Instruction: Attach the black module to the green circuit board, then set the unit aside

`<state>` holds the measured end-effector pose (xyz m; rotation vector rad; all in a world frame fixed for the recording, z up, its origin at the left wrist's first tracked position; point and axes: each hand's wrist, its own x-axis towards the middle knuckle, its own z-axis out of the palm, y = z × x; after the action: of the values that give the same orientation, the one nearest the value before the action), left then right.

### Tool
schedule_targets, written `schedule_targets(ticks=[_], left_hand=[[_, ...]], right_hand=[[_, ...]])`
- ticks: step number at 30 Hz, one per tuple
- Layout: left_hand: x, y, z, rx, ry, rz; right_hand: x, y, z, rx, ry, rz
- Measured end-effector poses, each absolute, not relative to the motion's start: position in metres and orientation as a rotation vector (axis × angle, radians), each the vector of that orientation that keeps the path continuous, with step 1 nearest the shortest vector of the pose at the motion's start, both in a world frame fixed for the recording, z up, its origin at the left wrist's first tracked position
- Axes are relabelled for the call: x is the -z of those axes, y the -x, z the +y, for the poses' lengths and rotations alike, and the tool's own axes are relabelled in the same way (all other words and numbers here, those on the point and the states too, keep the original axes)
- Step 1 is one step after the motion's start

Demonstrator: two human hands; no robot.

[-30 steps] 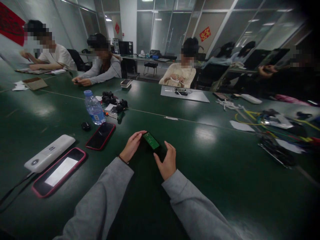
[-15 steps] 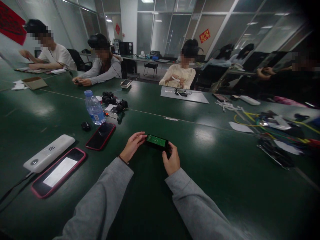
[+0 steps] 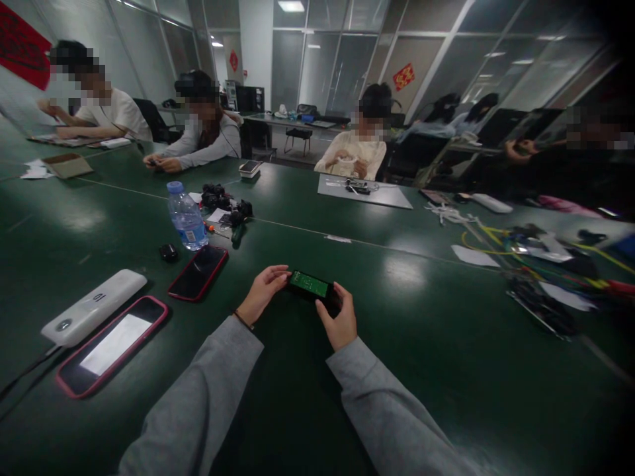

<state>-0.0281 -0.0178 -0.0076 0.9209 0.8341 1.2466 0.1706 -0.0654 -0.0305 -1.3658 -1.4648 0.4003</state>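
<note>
A dark smartphone (image 3: 310, 284) with a lit green screen is held sideways above the green table, between my two hands. My left hand (image 3: 264, 291) grips its left end, fingers behind and thumb near the edge. At the other end, my right hand (image 3: 340, 316) closes round the phone, its thumb at the lower right corner of the screen. Left of my hands lies a dark-screened phone in a red case (image 3: 198, 272). Nearer to me are a phone in a pink case (image 3: 113, 345) with a white screen area and a white power bank (image 3: 94, 307) with a cable.
Behind the red-cased phone stand a water bottle (image 3: 187, 217) and a small black object (image 3: 169, 252). Black parts (image 3: 225, 203) lie beyond it. Tangled cables (image 3: 540, 248) cover the right side. Across the green table (image 3: 417, 311), several people sit, one behind a grey board (image 3: 364, 191).
My right thumb has shifted left to the lower edge of the screen. The seated person across has moved the white item in their hands. The view has tilted slightly.
</note>
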Motion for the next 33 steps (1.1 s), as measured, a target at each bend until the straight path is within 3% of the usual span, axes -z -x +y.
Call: schedule_targets(ticks=[5, 14, 24, 33], left_hand=[[0.005, 0.026, -0.019, -1.256, -0.889, 0.794], [0.001, 0.027, -0.022, -1.228, -0.916, 0.784], [0.002, 0.027, -0.022, -1.25, -0.943, 0.784], [0.002, 0.026, -0.021, -1.238, -0.97, 0.82]], right_hand=[[0.02, -0.168, -0.071, -0.319, 1.378, -1.62], [0.013, -0.162, -0.074, -0.48, 1.384, -1.656], [0.007, -0.159, -0.078, -0.057, 1.335, -1.847], [0.012, -0.154, -0.081, -0.047, 1.344, -1.917]])
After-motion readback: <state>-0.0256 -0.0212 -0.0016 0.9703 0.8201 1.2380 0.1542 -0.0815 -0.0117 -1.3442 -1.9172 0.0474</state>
